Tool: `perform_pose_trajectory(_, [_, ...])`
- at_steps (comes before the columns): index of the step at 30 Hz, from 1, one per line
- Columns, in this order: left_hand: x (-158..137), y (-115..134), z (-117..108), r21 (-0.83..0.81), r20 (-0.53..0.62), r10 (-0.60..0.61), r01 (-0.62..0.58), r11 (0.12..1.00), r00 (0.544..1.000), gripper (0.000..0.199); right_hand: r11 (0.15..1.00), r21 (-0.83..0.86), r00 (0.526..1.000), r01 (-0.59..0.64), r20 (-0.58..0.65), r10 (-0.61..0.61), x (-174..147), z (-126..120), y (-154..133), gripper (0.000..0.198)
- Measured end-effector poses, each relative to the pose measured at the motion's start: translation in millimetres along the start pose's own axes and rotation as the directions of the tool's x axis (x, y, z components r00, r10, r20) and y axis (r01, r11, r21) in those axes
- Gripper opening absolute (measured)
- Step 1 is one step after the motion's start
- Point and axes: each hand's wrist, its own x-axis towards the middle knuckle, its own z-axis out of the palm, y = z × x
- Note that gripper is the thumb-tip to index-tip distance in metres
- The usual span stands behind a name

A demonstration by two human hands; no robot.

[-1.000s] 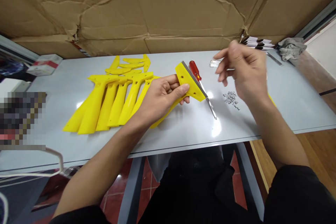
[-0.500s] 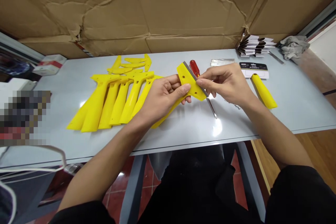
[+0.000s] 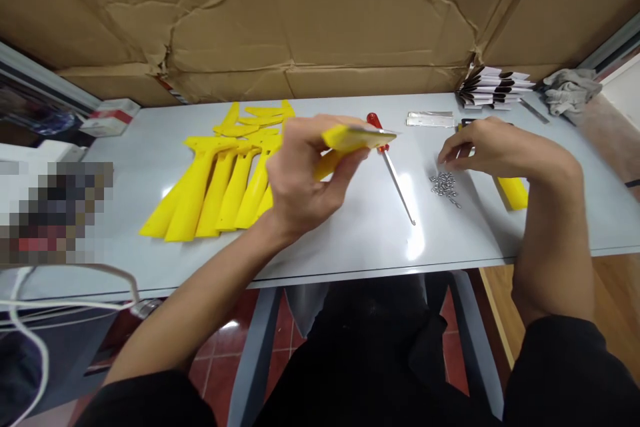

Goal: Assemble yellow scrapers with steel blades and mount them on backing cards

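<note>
Centrally, screwdriver (image 3: 397, 183) part-hidden by yellow scraper (image 3: 356, 139) gripped in left hand (image 3: 305, 177) | centre-right, screws (image 3: 443, 185) flanked by bent right hand (image 3: 493, 148), pinch unclear

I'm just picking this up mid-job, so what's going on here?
A person's left hand grips a yellow scraper, its metal blade turned nearly edge-on to the camera. The right hand is bent with its fingertips close to a pile of small screws; whether it holds one can't be seen. A red-handled screwdriver lies between the hands, and more yellow handles lie to the left.
</note>
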Motion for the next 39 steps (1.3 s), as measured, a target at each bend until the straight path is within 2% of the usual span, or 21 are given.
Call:
perform_pose_trajectory(1, [1, -4, 1, 0.069, 0.067, 0.127, -0.132, 0.989, 0.99, 0.014, 1.0, -0.025, 1.0, -0.012, 0.019, 0.012, 3, 2, 2, 0.018])
perform_pose_trajectory(2, [2, -8, 2, 0.116, 0.141, 0.264, -0.28, 0.953, 0.954, 0.009, 0.999, -0.039, 0.999, -0.021, 0.039, 0.022, 5, 4, 3, 0.018])
perform_pose_trajectory(3, [3, -11, 3, 0.145, 0.195, 0.406, -0.436, 0.888, 0.893, 0.01, 0.999, -0.043, 0.998, -0.023, 0.062, 0.026, 8, 5, 3, 0.017])
perform_pose_trajectory(5, [3, -14, 2, 0.223, 0.288, 0.625, -0.685, 0.694, 0.726, 0.012, 0.999, -0.035, 0.994, -0.013, 0.11, 0.017, 12, 8, 2, 0.017])
perform_pose_trajectory(6, [1, -13, 2, 0.259, 0.324, 0.685, -0.758, 0.599, 0.652, 0.012, 1.0, -0.029, 0.992, -0.004, 0.127, 0.008, 14, 9, 1, 0.017])
perform_pose_trajectory(7, [0, -12, 1, 0.284, 0.354, 0.718, -0.801, 0.527, 0.599, 0.011, 1.0, -0.022, 0.99, 0.002, 0.139, 0.002, 15, 10, -1, 0.016])
perform_pose_trajectory(8, [-3, -9, 0, 0.291, 0.372, 0.734, -0.822, 0.489, 0.568, 0.009, 1.0, -0.017, 0.989, 0.003, 0.148, 0.0, 16, 11, -2, 0.016])
perform_pose_trajectory(10, [-8, -4, -2, 0.264, 0.373, 0.742, -0.831, 0.49, 0.556, 0.01, 1.0, -0.02, 0.99, -0.007, 0.141, 0.01, 17, 12, -3, 0.016])
perform_pose_trajectory(13, [-14, 2, -6, 0.224, 0.372, 0.73, -0.818, 0.53, 0.574, 0.018, 0.999, -0.042, 0.998, -0.023, 0.061, 0.026, 18, 13, -1, 0.019])
perform_pose_trajectory(15, [-16, 3, -8, 0.225, 0.382, 0.728, -0.821, 0.524, 0.569, 0.018, 1.0, -0.03, 0.999, -0.009, 0.033, 0.01, 19, 13, 2, 0.019])
perform_pose_trajectory(19, [-13, 5, -11, 0.229, 0.397, 0.749, -0.847, 0.479, 0.531, 0.011, 1.0, -0.003, 0.993, 0.026, 0.112, -0.025, 23, 16, 3, 0.015])
perform_pose_trajectory(22, [-8, 9, -13, 0.229, 0.421, 0.743, -0.854, 0.467, 0.52, 0.012, 1.0, -0.026, 0.996, -0.002, 0.087, 0.004, 24, 18, -2, 0.015])
perform_pose_trajectory(25, [-6, 12, -16, 0.239, 0.443, 0.729, -0.852, 0.466, 0.523, 0.01, 0.999, -0.025, 0.999, -0.048, 0.009, 0.048, 23, 16, -6, 0.017])
perform_pose_trajectory(27, [-5, 12, -19, 0.246, 0.462, 0.712, -0.848, 0.469, 0.528, 0.008, 0.998, -0.013, 0.998, -0.06, 0.008, 0.06, 23, 15, -6, 0.018])
perform_pose_trajectory(31, [-7, 7, -22, 0.263, 0.471, 0.706, -0.849, 0.459, 0.528, 0.006, 0.999, 0.026, 0.999, -0.042, 0.02, 0.041, 27, 17, -4, 0.014])
perform_pose_trajectory(34, [-7, 5, -23, 0.275, 0.467, 0.712, -0.852, 0.447, 0.524, 0.009, 0.998, 0.068, 0.999, -0.009, -0.031, 0.011, 31, 23, -7, 0.025])
perform_pose_trajectory(39, [-6, 9, -24, 0.254, 0.476, 0.713, -0.856, 0.45, 0.515, 0.008, 0.999, 0.045, 0.999, 0.028, 0.036, -0.029, 32, 29, -19, 0.021])
